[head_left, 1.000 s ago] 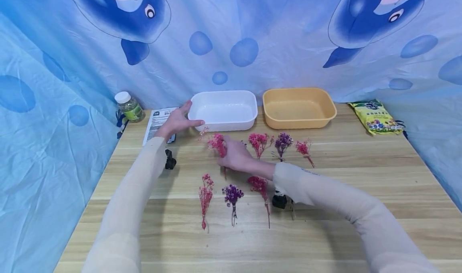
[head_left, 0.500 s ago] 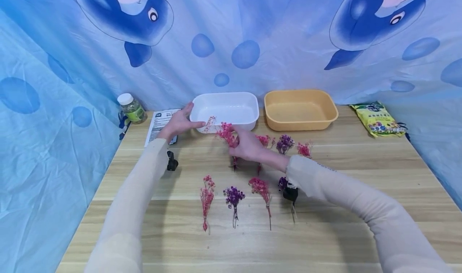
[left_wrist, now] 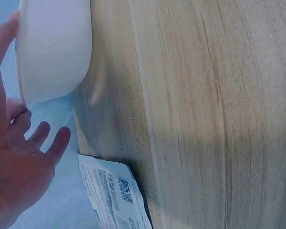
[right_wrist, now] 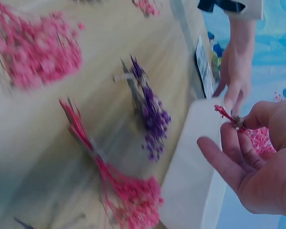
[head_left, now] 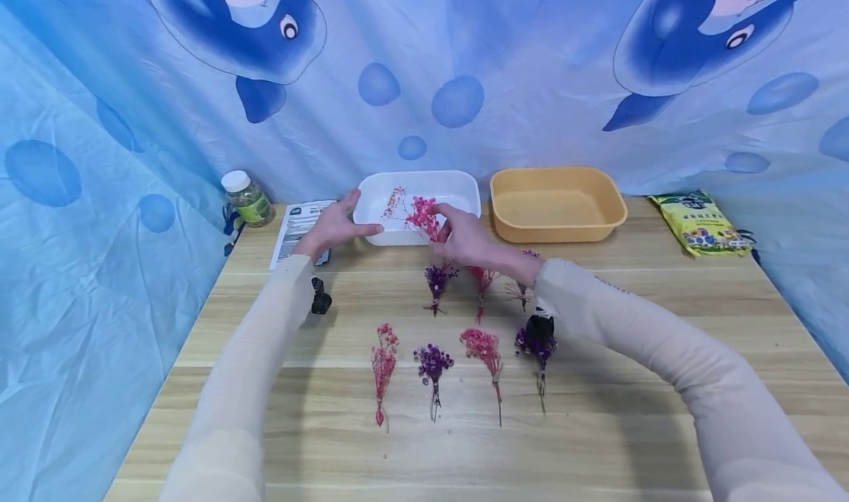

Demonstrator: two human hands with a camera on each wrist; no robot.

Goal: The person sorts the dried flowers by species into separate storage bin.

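My left hand (head_left: 337, 227) rests against the left end of a white plastic basin (head_left: 414, 239), thumb along the front rim. In the left wrist view its fingertips touch the rim (left_wrist: 23, 90), the other fingers loosely extended. My right hand (head_left: 462, 234) pinches a bunch of pink dried flowers (head_left: 423, 214) by its tied stems, blossoms over the basin. The right wrist view shows thumb and fingers on the binding (right_wrist: 237, 122). Below it lie a purple bunch (head_left: 438, 279) and a pink bunch (head_left: 483, 279), with another purple bunch (head_left: 522, 290) partly hidden by my arm.
A yellow basin (head_left: 558, 233) stands to the right. Nearer lie pink bunches (head_left: 383, 365) (head_left: 484, 347) and purple bunches (head_left: 433, 363) (head_left: 540, 347). A lidded jar (head_left: 248, 200), printed packet (head_left: 298, 225) and yellow bag (head_left: 703, 223) sit at the back of the wooden table.
My right hand has lifted the pink bunch off the table and carried it up and rightward until its blossoms are over the white basin. The left hand stays at the basin's end.
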